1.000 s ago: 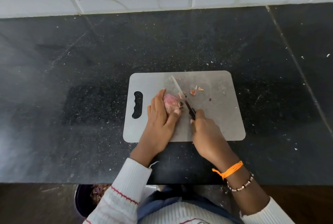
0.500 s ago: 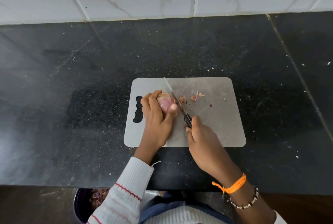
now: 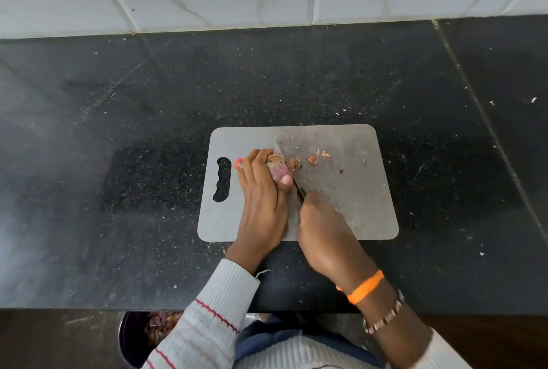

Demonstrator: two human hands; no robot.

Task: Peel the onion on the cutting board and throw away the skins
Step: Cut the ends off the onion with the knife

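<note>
A: Head view. Onion [image 3: 277, 167] on the board [image 3: 355, 190], left of centre. Left hand [image 3: 262, 199] curled round it, fingers over the far side, thumb on the near end.

B: Right hand?

A: Right hand [image 3: 323, 229] wrapped round the knife [image 3: 298, 187] handle; blade lies against the onion's right flank.

B: Handling?

A: Likely light, firm, round, prone to roll; skin papery, brittle. Grip the sides. Scraps [image 3: 314, 158] lie just right; bin [image 3: 133, 339] below the counter.
</note>
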